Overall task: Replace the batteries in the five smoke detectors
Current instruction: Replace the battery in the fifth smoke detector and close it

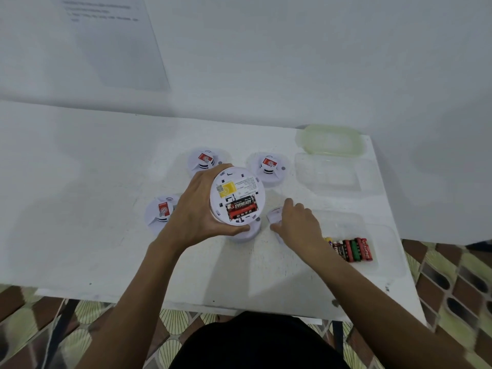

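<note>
Red EVEREADY battery [241,209] fills the detector [241,179]; right hand [299,225] pinches cover [274,216].

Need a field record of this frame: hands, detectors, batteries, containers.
left hand: grips held detector, back up, compartment open
fitted batteries: red-black, seated in it
right hand: pinches small cover on the table
other detectors: far-left detector, far-right detector, near-left detector, all on the table
fifth detector: seemingly under the held one, mostly hidden
spare batteries: in clear tray
far right: clear tub, pale lid
</note>
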